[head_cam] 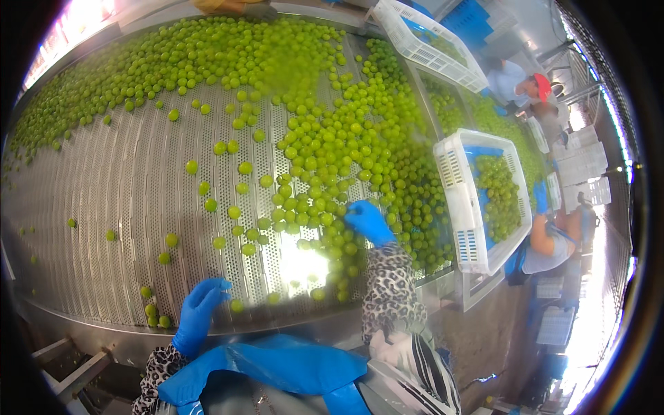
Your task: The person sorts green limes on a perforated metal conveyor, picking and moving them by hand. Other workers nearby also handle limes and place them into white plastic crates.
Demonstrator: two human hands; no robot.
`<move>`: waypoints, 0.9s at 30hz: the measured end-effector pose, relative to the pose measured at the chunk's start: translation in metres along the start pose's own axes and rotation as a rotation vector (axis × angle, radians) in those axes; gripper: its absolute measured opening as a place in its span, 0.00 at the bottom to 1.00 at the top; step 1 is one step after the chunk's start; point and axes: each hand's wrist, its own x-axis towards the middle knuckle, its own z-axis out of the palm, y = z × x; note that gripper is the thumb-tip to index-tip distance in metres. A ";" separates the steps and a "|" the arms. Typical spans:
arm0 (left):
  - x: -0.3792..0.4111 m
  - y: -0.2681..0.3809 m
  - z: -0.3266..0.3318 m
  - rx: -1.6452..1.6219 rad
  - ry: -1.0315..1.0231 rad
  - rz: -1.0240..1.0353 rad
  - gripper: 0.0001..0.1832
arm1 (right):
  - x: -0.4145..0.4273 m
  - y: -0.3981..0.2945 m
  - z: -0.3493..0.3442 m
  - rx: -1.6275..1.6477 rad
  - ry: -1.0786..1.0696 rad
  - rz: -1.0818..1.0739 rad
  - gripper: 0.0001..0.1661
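Observation:
Many round green fruits [337, 140] lie on a conveyor of perforated metal slats [155, 171], thickest at the far side and on the right. My right hand [369, 223], in a blue glove, reaches in among the fruits at the right part of the belt. Its fingers are bent, and whether they grip a fruit is hidden. Over the near edge hovers my left hand [199, 311], also blue-gloved, its thumb and fingers slightly apart with no fruit seen between them. A few scattered fruits lie near it.
A white plastic crate [485, 259] holding fruit stands at the belt's right end; another white crate [441, 65] is beyond it. A gloved hand [261, 11] rests at the far edge. Two people [552, 249] work along the right, near stacked white crates [580, 155].

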 end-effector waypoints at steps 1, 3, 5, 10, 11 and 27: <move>0.000 0.001 0.001 0.003 -0.004 -0.003 0.17 | -0.001 0.004 -0.008 0.297 -0.019 0.111 0.16; -0.001 0.007 0.001 0.012 -0.004 -0.014 0.17 | 0.010 0.026 -0.027 0.513 0.160 0.031 0.13; 0.000 0.006 -0.007 0.035 -0.003 -0.031 0.17 | 0.024 0.033 -0.044 0.590 0.411 0.064 0.14; 0.007 0.008 -0.015 0.098 -0.030 0.005 0.17 | 0.066 0.053 -0.047 -0.230 0.435 -0.089 0.16; 0.007 0.009 -0.016 0.088 -0.033 0.020 0.17 | 0.068 0.048 -0.036 -0.399 0.433 -0.130 0.17; -0.019 0.012 -0.073 0.017 0.024 -0.017 0.16 | -0.102 -0.031 0.073 0.474 -0.009 -0.009 0.14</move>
